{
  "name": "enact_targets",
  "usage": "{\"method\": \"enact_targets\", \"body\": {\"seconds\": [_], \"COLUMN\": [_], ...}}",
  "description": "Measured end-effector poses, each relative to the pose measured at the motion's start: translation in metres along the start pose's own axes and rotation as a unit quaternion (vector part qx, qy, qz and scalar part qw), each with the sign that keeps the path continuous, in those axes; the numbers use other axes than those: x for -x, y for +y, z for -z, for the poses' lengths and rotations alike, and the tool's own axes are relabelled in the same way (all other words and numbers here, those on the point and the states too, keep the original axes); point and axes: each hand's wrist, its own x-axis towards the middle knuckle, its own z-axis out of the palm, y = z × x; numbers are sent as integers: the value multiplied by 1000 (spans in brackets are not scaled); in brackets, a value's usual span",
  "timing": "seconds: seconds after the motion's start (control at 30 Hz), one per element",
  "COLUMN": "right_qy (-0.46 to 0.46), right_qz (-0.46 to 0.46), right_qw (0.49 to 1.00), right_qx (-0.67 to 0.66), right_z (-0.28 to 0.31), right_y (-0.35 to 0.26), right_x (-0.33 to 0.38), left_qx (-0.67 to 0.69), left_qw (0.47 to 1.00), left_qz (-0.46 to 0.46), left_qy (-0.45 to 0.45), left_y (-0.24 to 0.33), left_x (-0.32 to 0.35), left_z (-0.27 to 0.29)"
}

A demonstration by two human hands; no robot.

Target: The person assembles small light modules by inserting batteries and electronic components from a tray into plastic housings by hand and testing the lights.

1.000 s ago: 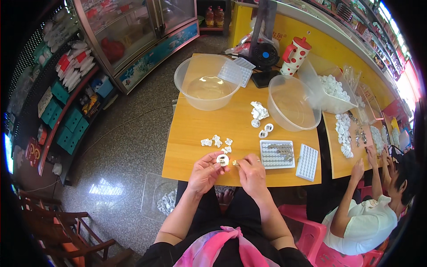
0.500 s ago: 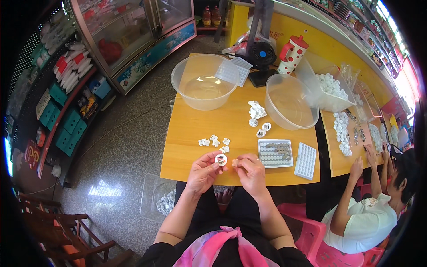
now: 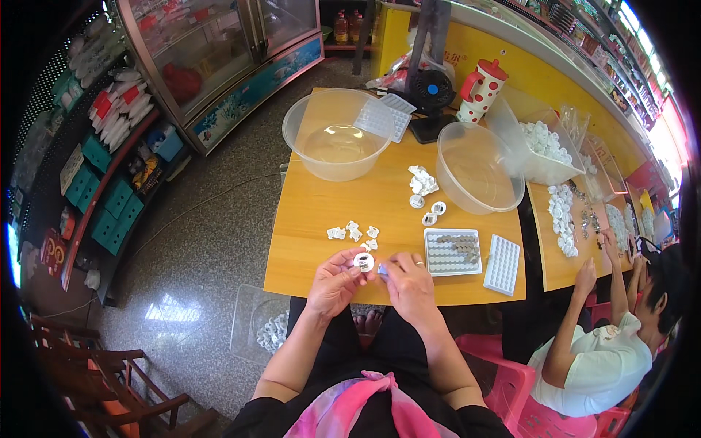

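Your left hand [image 3: 334, 287] pinches a round white piece [image 3: 364, 261] between thumb and fingers, above the near part of the table [image 3: 321, 201]. Your right hand [image 3: 410, 289] is just beside it — thumb and fingers pinching a bluish bit [image 3: 382, 270], too small to make out. Small white parts [image 3: 354, 231] lie beyond your left hand; a white tray [image 3: 453, 274] sits right of your right hand.

Left of the wooden table [image 3: 307, 212], a speckled grey floor [image 3: 197, 233] catches glare; dark shelves [image 3: 109, 171] stand farther left. Beyond the table's far-left corner is a glass-doored fridge [image 3: 241, 106]; behind the table, a yellow panel [image 3: 537, 71].
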Motion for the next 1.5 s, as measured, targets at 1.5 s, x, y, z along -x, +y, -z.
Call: {"method": "enact_targets", "body": {"seconds": [1.5], "right_qy": [172], "right_qz": [48], "right_qw": [950], "right_qx": [-257], "right_z": [2], "right_y": [-9], "right_x": [23], "left_qx": [-65], "left_qw": [993], "left_qz": [60], "left_qy": [-79], "left_y": [-8], "left_x": [21], "left_z": [-29]}}
